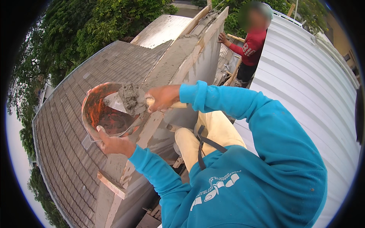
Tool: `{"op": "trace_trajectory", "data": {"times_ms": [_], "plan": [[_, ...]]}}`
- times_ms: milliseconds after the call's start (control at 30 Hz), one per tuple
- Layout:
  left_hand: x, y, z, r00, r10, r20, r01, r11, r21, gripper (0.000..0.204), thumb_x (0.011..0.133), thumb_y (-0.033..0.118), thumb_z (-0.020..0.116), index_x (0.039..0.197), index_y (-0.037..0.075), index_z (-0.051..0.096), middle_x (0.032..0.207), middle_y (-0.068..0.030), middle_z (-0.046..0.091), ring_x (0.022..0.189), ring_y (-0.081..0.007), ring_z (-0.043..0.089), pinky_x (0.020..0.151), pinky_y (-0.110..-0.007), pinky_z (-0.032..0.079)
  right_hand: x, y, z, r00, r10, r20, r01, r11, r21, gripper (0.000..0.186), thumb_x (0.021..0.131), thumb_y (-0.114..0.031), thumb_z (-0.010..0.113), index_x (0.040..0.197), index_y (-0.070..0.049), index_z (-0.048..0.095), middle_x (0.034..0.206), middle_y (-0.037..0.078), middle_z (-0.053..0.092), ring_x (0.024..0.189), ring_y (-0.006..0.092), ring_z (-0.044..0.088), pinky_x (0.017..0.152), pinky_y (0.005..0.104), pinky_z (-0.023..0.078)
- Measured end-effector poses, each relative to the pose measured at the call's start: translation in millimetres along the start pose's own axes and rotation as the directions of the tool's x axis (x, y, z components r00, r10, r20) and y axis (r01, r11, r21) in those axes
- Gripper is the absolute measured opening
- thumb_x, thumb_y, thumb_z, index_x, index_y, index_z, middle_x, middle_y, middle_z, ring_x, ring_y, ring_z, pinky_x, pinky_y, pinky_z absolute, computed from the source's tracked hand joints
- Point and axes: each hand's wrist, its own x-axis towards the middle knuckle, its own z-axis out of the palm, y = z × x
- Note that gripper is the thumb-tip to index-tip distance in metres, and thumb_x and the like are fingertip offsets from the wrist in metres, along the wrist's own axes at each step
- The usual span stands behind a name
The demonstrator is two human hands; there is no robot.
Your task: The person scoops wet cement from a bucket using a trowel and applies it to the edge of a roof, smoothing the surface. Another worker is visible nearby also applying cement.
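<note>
From the head cam: that heaped mortar (132, 98) could slop off the masonry trowel (114, 102) if the blade tips, imo. The bucket (89, 127) looks tilted too, so a slipping rim grip might send it down the tiled roof (76, 98) on the left. Left hand (112, 143) is pinching the bucket's near rim; right hand (163, 98) is wrapped round the trowel handle, blade at the bucket's right side. Can't tell if the formwork-lined wall (167, 72) supports the bucket.

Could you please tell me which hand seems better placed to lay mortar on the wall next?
Probably the right hand: it grips the trowel, already loaded with a heap of mortar, and appears close to the wall. The left hand is occupied, holding the bucket at its edge.
</note>
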Motion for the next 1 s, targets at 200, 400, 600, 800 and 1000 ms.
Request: {"op": "trace_trajectory", "data": {"times_ms": [200, 400, 600, 800, 1000], "plan": [[-6, 11, 6, 0.996, -0.068, 0.055, 0.07, 0.997, -0.037, 0.038, 0.088, 0.01, 0.064, 0.124, -0.005, 0.064, 0.117, -0.0139, 0.066, 0.095, -0.0245, 0.069, 0.077, -0.04, 0.062, -17, -8, -4, 0.999, 0.038, -0.019, -0.039, 0.997, -0.061, 0.063, 0.089, -0.032, 0.073, 0.134, 0.003, 0.046, 0.086, 0.013, 0.065, 0.068, 0.0214, 0.063, 0.057, 0.0359, 0.051], [4, -6, 5, 0.992, 0.09, 0.092, -0.09, 0.996, -0.012, 0.034, 0.088, 0.012, 0.066, 0.117, -0.007, 0.067, 0.108, -0.0122, 0.068, 0.088, -0.0259, 0.068, 0.071, -0.042, 0.061, -34, 1, -13, 0.985, 0.014, -0.174, -0.028, 0.997, -0.076, 0.04, 0.088, -0.033, 0.071, 0.107, 0.0, 0.06, 0.083, 0.009, 0.064, 0.067, 0.0188, 0.062, 0.056, 0.0348, 0.052], [-9, 12, 5, 0.996, 0.003, 0.085, 0.003, 0.998, -0.067, 0.036, 0.09, 0.015, 0.064, 0.122, -0.003, 0.065, 0.116, -0.014, 0.065, 0.092, -0.0264, 0.068, 0.071, -0.042, 0.062, -39, 37, -66, 0.971, 0.089, -0.221, -0.063, 0.991, 0.122, 0.054, 0.091, -0.035, 0.072, 0.127, 0.0, 0.052, 0.08, 0.004, 0.06, 0.058, 0.0103, 0.056, 0.047, 0.0279, 0.047], [-16, 31, -15, 1.0, 0.002, 0.03, -0.004, 0.997, 0.073, 0.048, 0.09, 0.016, 0.061, 0.135, 0.0, 0.059, 0.126, -0.0145, 0.062, 0.107, -0.0293, 0.066, 0.08, -0.045, 0.064, -8, 150, -152, 0.96, 0.163, -0.227, 0.086, 0.598, 0.797, 0.021, 0.099, -0.03, 0.063, 0.103, -0.012, 0.051, 0.077, 0.001, 0.053, 0.054, 0.0078, 0.05, 0.042, 0.0225, 0.044], [-2, 59, -82, 0.972, 0.234, 0.024, -0.231, 0.926, 0.299, 0.049, 0.091, 0.022, 0.063, 0.133, -0.003, 0.059, 0.129, -0.0161, 0.06, 0.112, -0.0296, 0.063, 0.084, -0.046, 0.061, 33, 199, -170, 0.944, 0.104, -0.313, 0.283, 0.233, 0.93, 0.024, 0.101, -0.033, 0.058, 0.096, -0.014, 0.044, 0.077, 0.001, 0.052, 0.053, 0.0068, 0.045, 0.041, 0.0232, 0.039]]}}
